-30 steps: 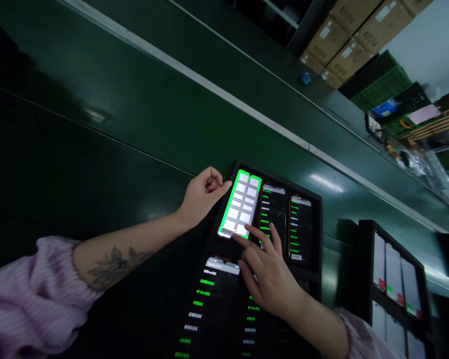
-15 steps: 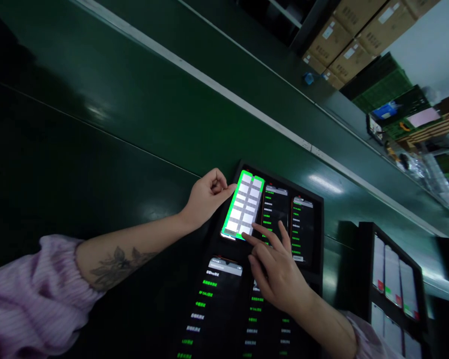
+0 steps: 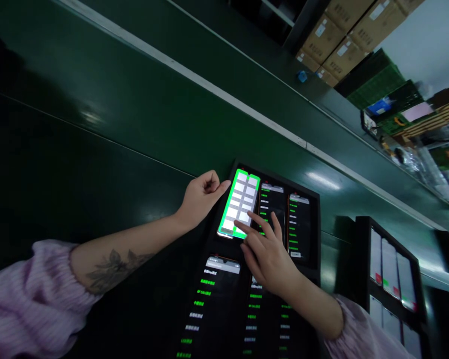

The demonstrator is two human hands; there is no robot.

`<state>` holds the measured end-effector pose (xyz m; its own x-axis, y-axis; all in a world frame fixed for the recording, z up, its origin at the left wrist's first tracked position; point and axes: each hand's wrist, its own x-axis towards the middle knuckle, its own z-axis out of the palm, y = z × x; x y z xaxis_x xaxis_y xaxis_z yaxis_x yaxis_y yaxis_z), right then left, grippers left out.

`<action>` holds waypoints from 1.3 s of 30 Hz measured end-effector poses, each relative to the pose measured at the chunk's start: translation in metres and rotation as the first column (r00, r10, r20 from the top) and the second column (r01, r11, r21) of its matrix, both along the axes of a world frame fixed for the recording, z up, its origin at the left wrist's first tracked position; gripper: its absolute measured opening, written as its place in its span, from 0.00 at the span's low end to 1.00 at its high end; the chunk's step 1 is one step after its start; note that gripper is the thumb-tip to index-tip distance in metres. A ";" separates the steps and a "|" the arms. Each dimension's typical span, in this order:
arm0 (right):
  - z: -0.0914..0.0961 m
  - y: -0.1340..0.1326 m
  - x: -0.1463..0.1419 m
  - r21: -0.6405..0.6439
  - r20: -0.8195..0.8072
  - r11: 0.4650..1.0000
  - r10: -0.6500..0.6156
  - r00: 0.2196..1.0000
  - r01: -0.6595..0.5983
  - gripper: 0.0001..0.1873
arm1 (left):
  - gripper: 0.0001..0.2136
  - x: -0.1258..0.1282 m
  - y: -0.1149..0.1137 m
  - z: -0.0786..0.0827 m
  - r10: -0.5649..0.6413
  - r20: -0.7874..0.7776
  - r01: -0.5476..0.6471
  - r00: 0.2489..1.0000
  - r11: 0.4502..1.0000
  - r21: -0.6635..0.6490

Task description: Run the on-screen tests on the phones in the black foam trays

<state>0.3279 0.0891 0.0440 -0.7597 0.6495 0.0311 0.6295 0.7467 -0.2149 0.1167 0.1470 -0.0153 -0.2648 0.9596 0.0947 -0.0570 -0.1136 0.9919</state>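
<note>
Since the earlier frame, the right hand (image 3: 269, 254) has shifted on the lit screen, its index fingertip now higher and further left, while the left hand (image 3: 204, 197) stays by the screen's upper left edge. The long green worktop (image 3: 164, 109) carries everything. On it lies a black tray (image 3: 317, 209), with a second tray (image 3: 363, 239) well apart to the right. The bright phone (image 3: 243, 197), framed in green, lies face up in the first tray's far left pocket; a dark-screened phone (image 3: 272, 197) sits just beside it, and a nearer phone (image 3: 219, 299) shows a list. The right hand's grip is unclosed, fingers spread, index and middle tips at the bright screen, grasping nothing. The left hand's grip has curled fingers and a thumb reaching to the pocket's edge; whether it presses the phone or holds anything I cannot tell. The bright phone should be light and stiff, with a smooth glass face that is likely slippery and easily scratched or cracked. The best hold is probably thumb and fingers on its two long side edges, near mid-length, though the pocket walls may leave little rim to pinch.
</note>
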 end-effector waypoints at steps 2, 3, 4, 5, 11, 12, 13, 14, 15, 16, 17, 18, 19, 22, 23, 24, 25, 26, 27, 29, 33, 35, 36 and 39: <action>-0.001 0.008 -0.002 0.015 0.008 0.999 -0.029 1.000 0.029 0.12 | 0.18 0.000 0.000 0.000 -0.001 0.000 0.001 1.000 1.000 0.000; -0.001 0.013 -0.002 0.021 0.014 0.999 -0.044 0.999 0.044 0.13 | 0.18 0.000 0.000 0.000 -0.002 0.001 0.002 1.000 1.000 -0.001; -0.001 0.018 -0.003 0.025 0.019 0.998 -0.060 0.998 0.059 0.14 | 0.18 0.000 0.000 0.000 -0.004 0.002 0.004 1.000 1.000 -0.001; -0.002 0.023 -0.004 0.029 0.023 0.997 -0.077 0.997 0.076 0.14 | 0.18 0.000 0.000 0.000 -0.007 0.003 0.008 1.000 1.000 -0.002; -0.008 0.061 -0.010 0.038 0.003 0.983 -0.182 0.983 0.182 0.18 | 0.18 -0.001 0.000 0.000 -0.030 0.003 0.030 1.000 1.000 -0.008; -0.009 0.067 -0.011 0.040 0.000 0.979 -0.202 0.979 0.202 0.18 | 0.18 -0.001 0.000 0.000 -0.032 0.004 0.032 0.999 0.999 -0.010; -0.010 0.074 -0.012 0.043 -0.002 0.975 -0.218 0.976 0.218 0.18 | 0.18 -0.001 0.000 0.000 -0.033 0.004 0.033 0.999 0.999 -0.012; -0.012 0.080 -0.014 0.047 -0.005 0.972 -0.230 0.973 0.230 0.18 | 0.18 -0.001 0.000 0.000 -0.034 0.004 0.034 0.999 0.999 -0.015; -0.013 0.085 -0.014 0.051 -0.008 0.970 -0.236 0.972 0.236 0.18 | 0.18 -0.001 0.000 0.000 -0.034 0.005 0.034 0.999 0.999 -0.018; -0.013 0.089 -0.015 0.055 -0.010 0.969 -0.239 0.971 0.240 0.17 | 0.18 -0.001 0.000 0.000 -0.034 0.006 0.035 0.999 0.999 -0.020; -0.014 0.093 -0.016 0.059 -0.013 0.969 -0.241 0.970 0.241 0.17 | 0.18 -0.001 -0.001 0.000 -0.035 0.006 0.035 0.999 0.999 -0.023; -0.015 0.096 -0.016 0.062 -0.015 0.968 -0.241 0.970 0.242 0.17 | 0.18 -0.001 -0.001 0.000 -0.036 0.007 0.036 0.999 0.999 -0.025; -0.015 0.098 -0.016 0.064 -0.017 0.968 -0.241 0.970 0.241 0.17 | 0.18 -0.001 -0.001 0.000 -0.038 0.008 0.038 0.999 0.999 -0.028; -0.016 0.100 -0.016 0.070 -0.022 0.969 -0.237 0.971 0.238 0.17 | 0.18 -0.001 -0.001 0.001 -0.042 0.011 0.043 0.999 0.999 -0.032; -0.016 0.099 -0.016 0.072 -0.023 0.969 -0.234 0.972 0.235 0.17 | 0.18 -0.001 -0.001 0.001 -0.041 0.012 0.042 0.999 0.999 -0.033; -0.015 0.098 -0.017 0.073 -0.024 0.970 -0.230 0.973 0.231 0.17 | 0.18 -0.001 -0.001 0.001 -0.040 0.012 0.040 0.999 0.999 -0.034; -0.015 0.096 -0.017 0.074 -0.024 0.972 -0.223 0.975 0.224 0.17 | 0.18 -0.001 -0.001 0.001 -0.038 0.013 0.039 0.999 0.999 -0.035; -0.014 0.094 -0.017 0.074 -0.024 0.974 -0.214 0.977 0.215 0.17 | 0.18 -0.001 0.000 0.002 -0.037 0.012 0.038 0.999 0.999 -0.035; -0.013 0.090 -0.017 0.074 -0.025 0.976 -0.203 0.979 0.204 0.16 | 0.18 -0.001 0.000 0.002 -0.038 0.011 0.038 0.999 0.999 -0.036; -0.010 0.083 -0.017 0.073 -0.025 0.981 -0.179 0.984 0.180 0.16 | 0.18 -0.001 0.000 0.002 -0.040 0.009 0.040 0.999 0.999 -0.036; -0.007 0.073 -0.018 0.076 -0.034 0.988 -0.134 0.990 0.136 0.14 | 0.18 -0.002 0.000 0.002 -0.045 0.007 0.045 0.999 0.998 -0.034; -0.008 0.072 -0.020 0.063 -0.036 0.989 -0.132 0.991 0.134 0.14 | 0.18 -0.001 0.000 0.002 -0.047 0.007 0.047 0.999 0.998 -0.034; -0.009 0.072 -0.022 0.049 -0.033 0.989 -0.136 0.990 0.138 0.15 | 0.18 -0.001 0.000 0.002 -0.046 0.007 0.047 0.999 0.998 -0.034; -0.012 0.077 -0.030 0.008 -0.021 0.990 -0.142 0.990 0.142 0.17 | 0.18 -0.001 -0.001 0.002 -0.043 0.004 0.043 0.999 0.999 -0.032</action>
